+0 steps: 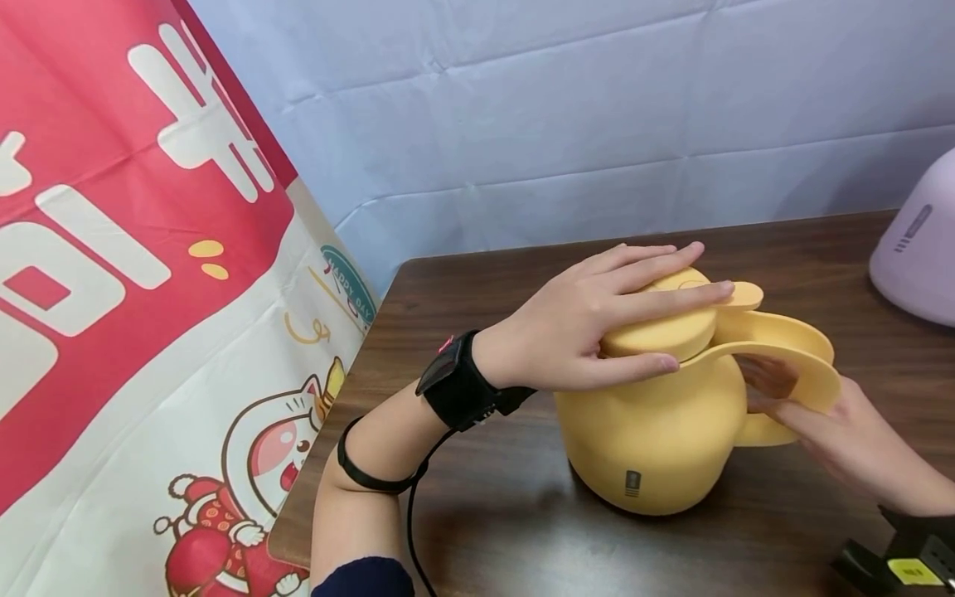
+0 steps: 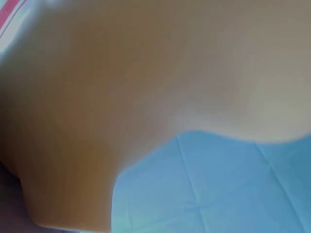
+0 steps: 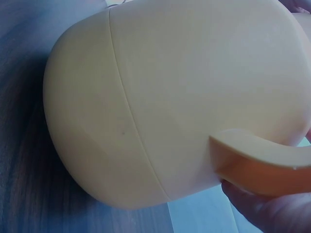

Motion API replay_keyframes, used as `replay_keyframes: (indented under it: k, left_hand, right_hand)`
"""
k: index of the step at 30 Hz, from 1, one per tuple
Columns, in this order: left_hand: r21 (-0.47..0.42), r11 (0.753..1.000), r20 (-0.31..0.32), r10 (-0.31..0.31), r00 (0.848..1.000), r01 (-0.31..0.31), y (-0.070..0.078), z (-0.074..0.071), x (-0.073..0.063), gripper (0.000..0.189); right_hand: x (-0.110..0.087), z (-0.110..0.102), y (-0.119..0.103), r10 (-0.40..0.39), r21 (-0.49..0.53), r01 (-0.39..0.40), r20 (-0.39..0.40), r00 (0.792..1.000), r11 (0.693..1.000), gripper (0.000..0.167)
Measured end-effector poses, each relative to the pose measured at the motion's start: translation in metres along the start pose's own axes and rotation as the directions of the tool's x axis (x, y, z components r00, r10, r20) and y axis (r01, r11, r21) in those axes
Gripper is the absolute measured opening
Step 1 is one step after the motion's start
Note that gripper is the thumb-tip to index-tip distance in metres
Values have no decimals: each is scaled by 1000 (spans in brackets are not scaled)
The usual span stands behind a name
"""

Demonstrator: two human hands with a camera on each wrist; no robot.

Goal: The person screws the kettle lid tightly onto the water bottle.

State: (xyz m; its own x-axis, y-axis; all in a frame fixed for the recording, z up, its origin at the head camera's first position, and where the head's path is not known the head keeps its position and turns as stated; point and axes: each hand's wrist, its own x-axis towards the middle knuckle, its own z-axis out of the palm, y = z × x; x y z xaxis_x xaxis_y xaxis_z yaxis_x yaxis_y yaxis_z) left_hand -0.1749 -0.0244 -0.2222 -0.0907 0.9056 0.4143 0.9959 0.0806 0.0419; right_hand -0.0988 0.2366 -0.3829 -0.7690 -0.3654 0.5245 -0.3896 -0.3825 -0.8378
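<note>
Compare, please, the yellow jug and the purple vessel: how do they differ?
The jug is yellow; the vessel is pale purple. The left grip rests on the jug's lid and the right grip holds its handle; no grip touches the vessel's visible part. The head view cuts off the vessel, not the jug. Both bear a dark mark.

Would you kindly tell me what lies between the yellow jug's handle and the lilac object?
Only bare brown tabletop separates the handle from the lilac object in the head view.
</note>
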Motion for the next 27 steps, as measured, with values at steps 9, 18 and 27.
replay_keyframes:
  k: [9,18,27]
  left_hand:
    - [59,998,-68,-34,997,38,0,4,-1,60]
    - [162,987,-168,20,986,8,-1,8,-1,44]
    - [145,989,-68,3,998,7,1,2,-5,42]
  right_hand:
    - [0,0,1,-14,9,14,-10,1000,1000,65]
    - [-1,0,2,-9,-2,8,-39,999,1000,65]
    - [2,2,1,-26,35,27,-15,1000,999,66]
